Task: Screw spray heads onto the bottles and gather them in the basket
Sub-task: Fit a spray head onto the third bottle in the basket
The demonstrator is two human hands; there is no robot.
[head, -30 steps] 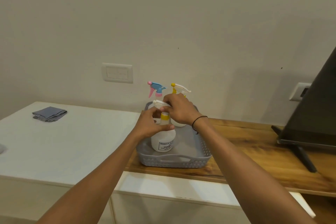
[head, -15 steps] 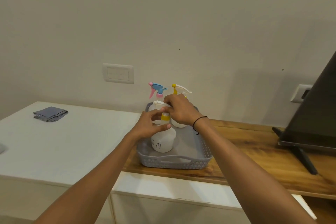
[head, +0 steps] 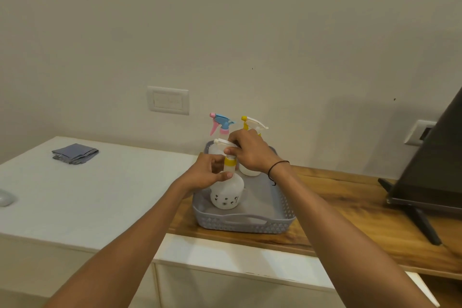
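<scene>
A grey plastic basket sits on the wooden counter. Just above its floor I hold a white bottle with small dark prints. My left hand grips the bottle's neck and shoulder. My right hand is closed on its white spray head, which sits on a yellow collar. Behind, at the basket's back, stand two more bottles, one with a blue and pink spray head, one with a yellow and white spray head. Their bodies are mostly hidden by my hands.
A folded grey cloth lies far left on the white cabinet top. A dark screen on a stand leans at the right on the wooden counter. A pale rounded object sits at the left edge.
The bottle has turned in my hands: its text label has rotated away and small dark prints now face me. Both hands stay at the same place over the basket.
</scene>
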